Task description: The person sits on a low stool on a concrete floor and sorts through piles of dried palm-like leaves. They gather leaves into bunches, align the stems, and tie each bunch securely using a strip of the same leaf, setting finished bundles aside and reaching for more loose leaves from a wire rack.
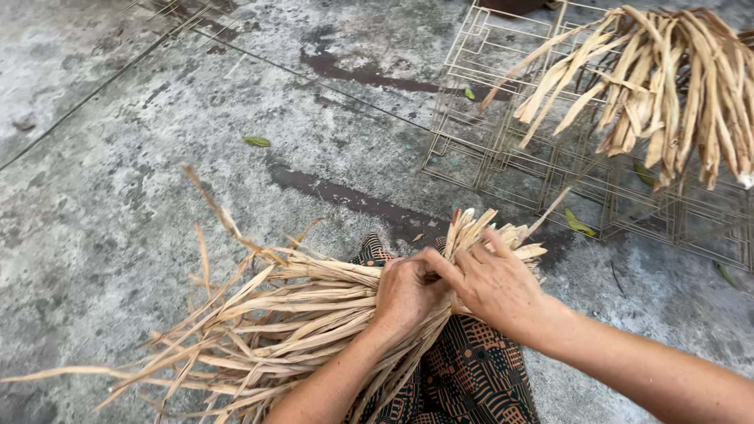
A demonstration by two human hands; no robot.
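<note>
left hand (407, 292) fingertips buried in dried-leaf bundle (298, 314); second bundle (667, 78) and both forearms cut by frame edges.

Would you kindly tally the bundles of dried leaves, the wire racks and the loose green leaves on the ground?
Bundles of dried leaves: 2, one held by the left hand and right hand, one on the rack
Wire racks: 1
Green leaves: 5
Total: 8
</note>
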